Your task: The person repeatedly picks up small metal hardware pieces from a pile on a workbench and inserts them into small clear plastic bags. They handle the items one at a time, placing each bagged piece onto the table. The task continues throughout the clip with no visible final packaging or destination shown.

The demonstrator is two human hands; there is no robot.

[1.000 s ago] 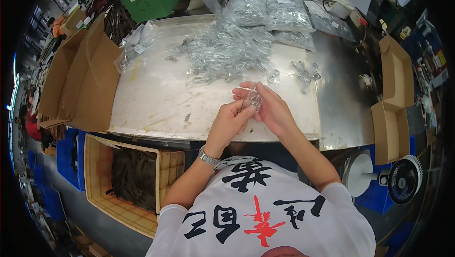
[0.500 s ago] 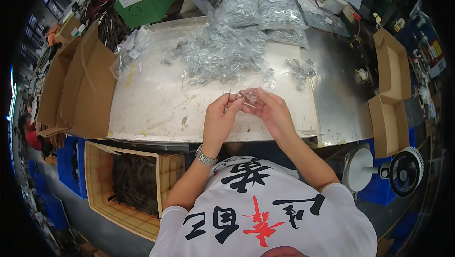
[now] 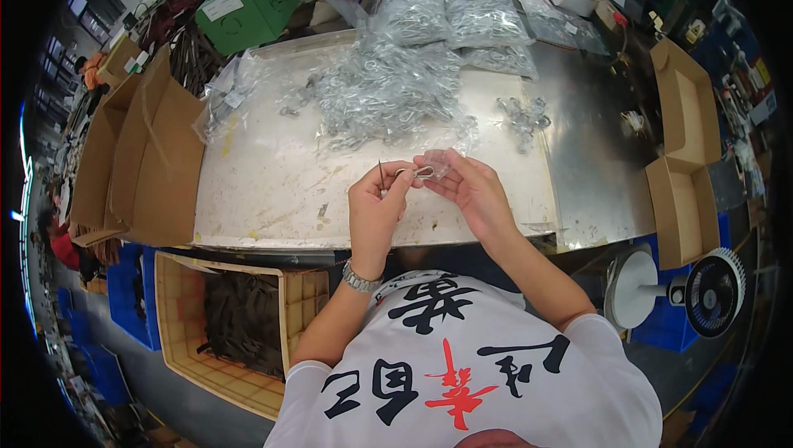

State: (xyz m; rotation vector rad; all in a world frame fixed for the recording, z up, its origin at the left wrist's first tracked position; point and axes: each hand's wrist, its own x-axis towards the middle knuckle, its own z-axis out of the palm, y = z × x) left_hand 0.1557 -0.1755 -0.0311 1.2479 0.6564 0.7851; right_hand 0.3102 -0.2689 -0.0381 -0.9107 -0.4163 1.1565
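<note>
My left hand (image 3: 373, 210), with a metal watch on its wrist, is closed over the near part of the table. Its thumb and finger pinch one end of a small shiny metal loop-shaped piece (image 3: 423, 173). A thin dark pointed tool (image 3: 381, 172) sticks up between the fingers of the same hand; its kind cannot be made out. Facing it, my right hand (image 3: 479, 200) is closed on a small clear plastic bag (image 3: 441, 163), which lies against the metal piece. Beyond my hands spreads a heap of small metal pieces in clear bags (image 3: 384, 97).
Full clear bags (image 3: 487, 14) are stacked at the back of the table (image 3: 273, 192). A small cluster of bagged pieces (image 3: 524, 122) lies to the right. Open cardboard boxes stand at the left (image 3: 157, 159) and right (image 3: 686, 208). Below are a yellow crate (image 3: 306, 303) and a fan (image 3: 712, 295).
My left hand has shifted slightly left and down. The metal piece, a round ring shape before, now shows as a longer loop between both hands, against the small bag.
</note>
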